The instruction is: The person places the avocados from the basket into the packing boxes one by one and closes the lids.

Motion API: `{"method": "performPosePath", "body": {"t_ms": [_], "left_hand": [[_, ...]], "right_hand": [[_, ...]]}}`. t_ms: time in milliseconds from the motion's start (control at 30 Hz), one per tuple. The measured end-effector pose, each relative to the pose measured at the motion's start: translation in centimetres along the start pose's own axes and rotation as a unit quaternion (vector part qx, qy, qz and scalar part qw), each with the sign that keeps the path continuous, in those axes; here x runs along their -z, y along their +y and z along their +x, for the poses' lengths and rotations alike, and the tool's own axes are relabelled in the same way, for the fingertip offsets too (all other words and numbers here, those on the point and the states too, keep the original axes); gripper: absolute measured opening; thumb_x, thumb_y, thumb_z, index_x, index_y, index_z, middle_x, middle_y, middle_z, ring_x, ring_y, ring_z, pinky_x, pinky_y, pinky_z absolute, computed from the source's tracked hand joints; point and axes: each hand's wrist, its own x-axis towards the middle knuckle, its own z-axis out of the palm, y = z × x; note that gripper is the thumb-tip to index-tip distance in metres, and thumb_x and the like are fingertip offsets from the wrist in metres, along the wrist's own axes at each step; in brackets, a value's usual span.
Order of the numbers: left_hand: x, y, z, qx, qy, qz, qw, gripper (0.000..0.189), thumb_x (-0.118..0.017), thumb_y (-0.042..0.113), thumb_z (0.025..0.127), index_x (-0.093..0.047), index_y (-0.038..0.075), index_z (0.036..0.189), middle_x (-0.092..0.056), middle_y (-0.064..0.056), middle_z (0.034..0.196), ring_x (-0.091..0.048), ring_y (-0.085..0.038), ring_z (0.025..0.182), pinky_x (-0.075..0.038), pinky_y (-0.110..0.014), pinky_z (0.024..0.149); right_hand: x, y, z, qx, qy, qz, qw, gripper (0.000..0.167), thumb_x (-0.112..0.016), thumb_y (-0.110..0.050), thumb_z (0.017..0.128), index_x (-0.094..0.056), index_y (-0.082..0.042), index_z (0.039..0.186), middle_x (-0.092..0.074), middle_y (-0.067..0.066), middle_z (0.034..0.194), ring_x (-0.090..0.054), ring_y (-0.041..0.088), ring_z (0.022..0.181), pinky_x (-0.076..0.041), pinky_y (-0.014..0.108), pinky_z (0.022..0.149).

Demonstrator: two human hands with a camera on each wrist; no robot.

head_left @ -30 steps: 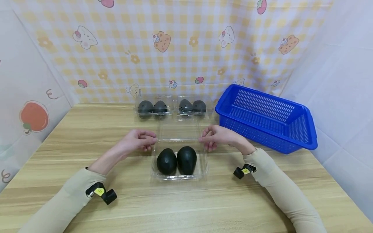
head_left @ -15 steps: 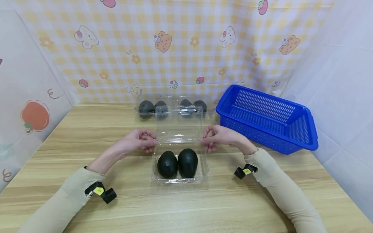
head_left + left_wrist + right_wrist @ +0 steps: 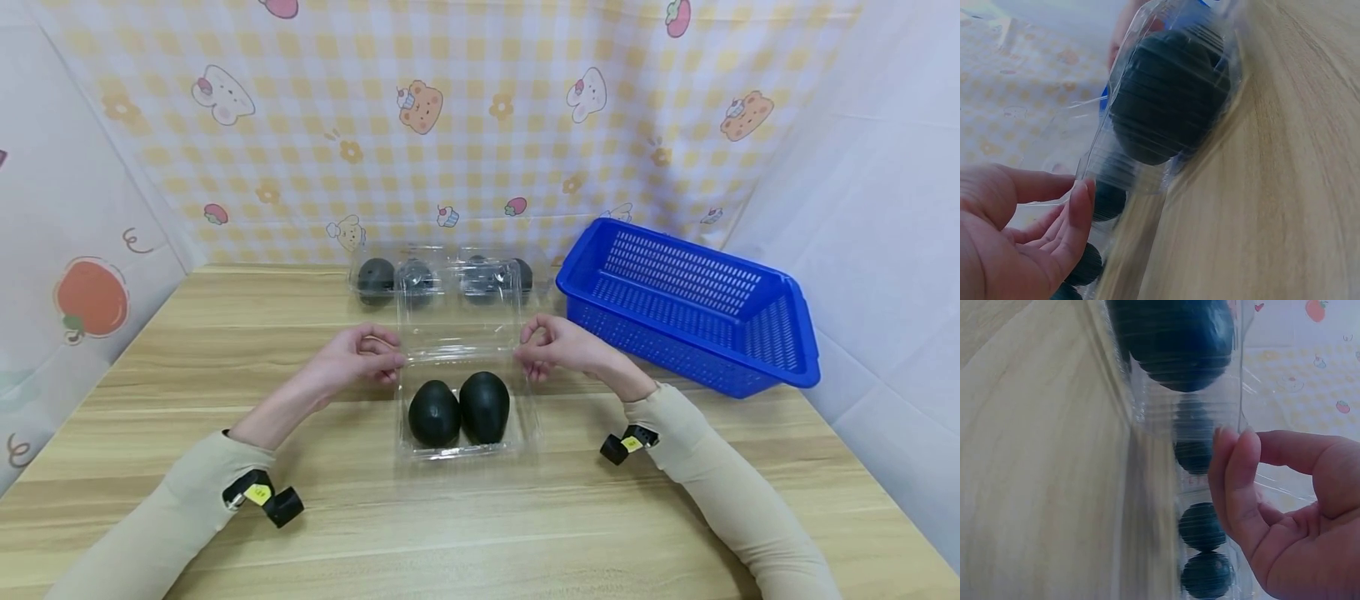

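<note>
An open clear plastic clamshell box (image 3: 459,451) is in the middle of the head view, with two dark avocados (image 3: 435,414) side by side in its base. Its lid (image 3: 459,327) stands raised at the back. My left hand (image 3: 360,358) pinches the box's back left corner near the hinge, thumb against finger. At the opposite back corner, my right hand (image 3: 558,350) pinches the rim in the same way. Both wrist views show the thumb and fingertips right at the plastic edge, with an avocado (image 3: 1166,94) seen through the wall.
Behind the raised lid, two closed clear boxes (image 3: 363,257) stand side by side against the patterned cloth (image 3: 300,125), each with dark avocados inside. A blue perforated basket (image 3: 645,321) stands at the right back of the wooden table (image 3: 480,533).
The lid has swung upward and now overlaps the boxes behind it. In the last half second, the open box and both hands have shifted slightly away from the person.
</note>
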Motion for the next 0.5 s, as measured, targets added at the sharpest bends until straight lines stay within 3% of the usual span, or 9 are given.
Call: {"method": "performPosePath", "body": {"t_ms": [500], "left_hand": [[-0.2, -0.5, 0.2, -0.015, 0.082, -0.012, 0.9965, 0.034, -0.066, 0.003, 0.096, -0.051, -0.012, 0.123, -0.066, -0.008, 0.1, -0.065, -0.012, 0.083, -0.058, -0.027, 0.081]], "right_hand": [[-1.2, 1.1, 0.9, 0.057, 0.075, 0.061, 0.9937, 0.02, -0.066, 0.001, 0.096, -0.047, 0.001, 0.104, -0.068, 0.013, 0.072, -0.063, 0.016, 0.057, -0.058, 0.028, 0.059]]}}
